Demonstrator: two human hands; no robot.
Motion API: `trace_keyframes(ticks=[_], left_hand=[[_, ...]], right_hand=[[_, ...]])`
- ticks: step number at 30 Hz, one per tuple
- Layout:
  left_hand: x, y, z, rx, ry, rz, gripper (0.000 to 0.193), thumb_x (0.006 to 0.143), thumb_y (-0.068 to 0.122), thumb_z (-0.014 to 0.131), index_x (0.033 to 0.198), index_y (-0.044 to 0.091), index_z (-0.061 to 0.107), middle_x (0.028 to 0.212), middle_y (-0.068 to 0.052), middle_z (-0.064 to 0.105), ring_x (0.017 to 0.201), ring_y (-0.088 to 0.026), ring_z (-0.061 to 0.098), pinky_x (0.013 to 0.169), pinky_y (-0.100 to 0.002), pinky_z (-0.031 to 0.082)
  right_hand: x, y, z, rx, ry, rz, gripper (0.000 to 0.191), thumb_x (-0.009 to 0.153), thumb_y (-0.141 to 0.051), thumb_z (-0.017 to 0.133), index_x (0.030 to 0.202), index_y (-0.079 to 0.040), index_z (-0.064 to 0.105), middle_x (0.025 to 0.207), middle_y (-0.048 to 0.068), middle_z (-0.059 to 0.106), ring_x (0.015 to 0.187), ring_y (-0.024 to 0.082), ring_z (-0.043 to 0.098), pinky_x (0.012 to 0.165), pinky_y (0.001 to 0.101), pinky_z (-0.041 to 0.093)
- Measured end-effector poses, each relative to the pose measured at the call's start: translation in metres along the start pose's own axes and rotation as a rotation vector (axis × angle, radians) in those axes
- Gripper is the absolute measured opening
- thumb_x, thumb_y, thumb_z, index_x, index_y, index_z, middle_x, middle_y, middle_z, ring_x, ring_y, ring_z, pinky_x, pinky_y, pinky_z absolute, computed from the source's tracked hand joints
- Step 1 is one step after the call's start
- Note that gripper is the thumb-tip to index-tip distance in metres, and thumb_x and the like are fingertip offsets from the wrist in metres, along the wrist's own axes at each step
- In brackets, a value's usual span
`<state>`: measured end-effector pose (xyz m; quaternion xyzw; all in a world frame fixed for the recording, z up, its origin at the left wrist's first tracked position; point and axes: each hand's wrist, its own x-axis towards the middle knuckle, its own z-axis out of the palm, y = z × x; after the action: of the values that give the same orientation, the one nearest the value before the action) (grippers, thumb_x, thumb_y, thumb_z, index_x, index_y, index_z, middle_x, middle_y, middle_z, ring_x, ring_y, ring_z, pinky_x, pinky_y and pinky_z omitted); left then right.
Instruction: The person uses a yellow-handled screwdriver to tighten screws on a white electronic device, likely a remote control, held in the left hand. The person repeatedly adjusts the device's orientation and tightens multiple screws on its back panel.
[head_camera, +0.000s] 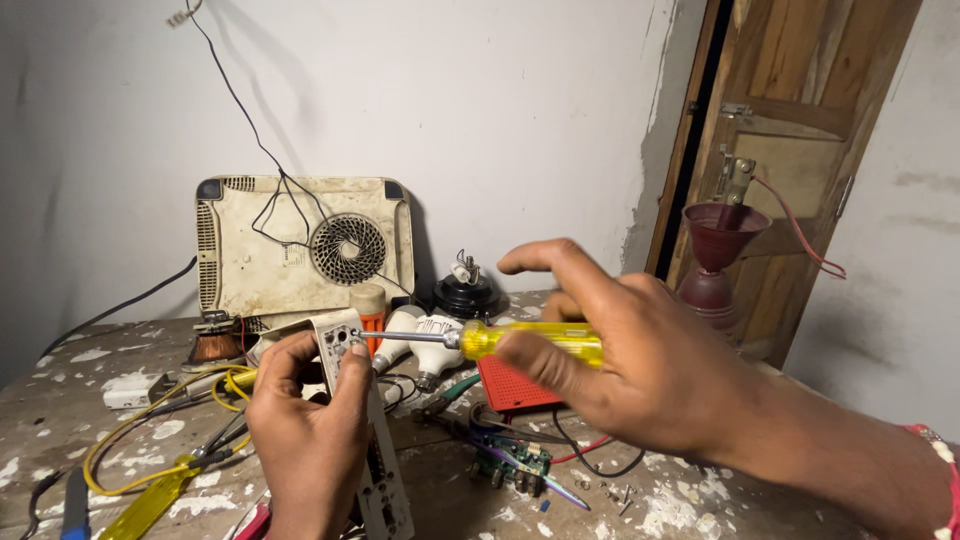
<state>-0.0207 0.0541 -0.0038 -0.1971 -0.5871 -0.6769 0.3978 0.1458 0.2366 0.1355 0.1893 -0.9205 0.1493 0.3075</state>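
Left hand (305, 425) grip closed on white perforated panel (345, 345), above bench (60, 400) near edge. Right hand (610, 350) grip wraps yellow screwdriver (500, 340), tip at panel top. Risk, I think: tip slips from screw into left fingers (355, 365); unsupported panel can twist.

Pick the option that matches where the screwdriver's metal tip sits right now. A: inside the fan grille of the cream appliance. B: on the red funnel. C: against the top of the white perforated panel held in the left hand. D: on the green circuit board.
C: the yellow-handled screwdriver, gripped in the right hand, has its tip against the white perforated panel that the left hand holds upright.
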Motion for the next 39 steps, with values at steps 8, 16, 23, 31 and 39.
trace_keyframes(ticks=[8,16,23,31,39], left_hand=[[-0.001,0.002,-0.001,0.023,-0.005,0.056,0.02,0.088,0.008,0.075,0.099,-0.006,0.068,0.102,-0.009,0.066,0.091,-0.013,0.064,0.084,-0.027,0.052],[-0.001,-0.001,0.0,0.016,0.003,0.031,0.02,0.088,0.009,0.075,0.1,-0.006,0.068,0.101,-0.009,0.065,0.09,-0.014,0.064,0.084,-0.027,0.052],[-0.002,-0.002,0.0,0.012,0.001,0.041,0.021,0.088,0.009,0.075,0.101,-0.006,0.068,0.102,-0.009,0.066,0.091,-0.014,0.064,0.085,-0.027,0.051],[-0.002,-0.002,0.0,0.025,-0.007,0.044,0.022,0.087,0.01,0.076,0.101,-0.006,0.069,0.102,-0.009,0.066,0.091,-0.014,0.064,0.084,-0.027,0.051],[-0.007,0.003,0.005,0.064,-0.006,-0.021,0.027,0.084,0.012,0.076,0.103,-0.004,0.066,0.103,-0.008,0.063,0.085,-0.015,0.063,0.068,-0.029,0.051]], right_hand=[[-0.003,-0.003,-0.002,0.154,0.038,-0.131,0.035,0.097,-0.025,0.069,0.122,-0.006,0.054,0.077,0.0,0.07,0.061,0.008,0.066,0.046,0.0283,0.051],[0.0,-0.006,0.0,-0.013,0.023,-0.067,0.043,0.095,-0.028,0.065,0.13,-0.007,0.05,0.07,0.005,0.065,0.054,0.012,0.061,0.048,0.0326,0.047],[-0.005,-0.008,-0.001,-0.167,-0.064,0.236,0.045,0.094,-0.036,0.066,0.135,-0.02,0.056,0.05,0.008,0.066,0.046,0.016,0.062,0.048,0.0359,0.046],[-0.014,0.004,0.007,0.09,0.072,-0.083,0.044,0.089,-0.018,0.073,0.126,-0.008,0.053,0.094,0.005,0.068,0.076,0.01,0.068,0.06,0.0287,0.057],[-0.017,0.024,0.018,0.306,-0.277,0.564,0.029,0.099,-0.034,0.063,0.118,-0.012,0.069,0.067,0.005,0.062,0.059,0.015,0.051,0.054,0.0322,0.043]])
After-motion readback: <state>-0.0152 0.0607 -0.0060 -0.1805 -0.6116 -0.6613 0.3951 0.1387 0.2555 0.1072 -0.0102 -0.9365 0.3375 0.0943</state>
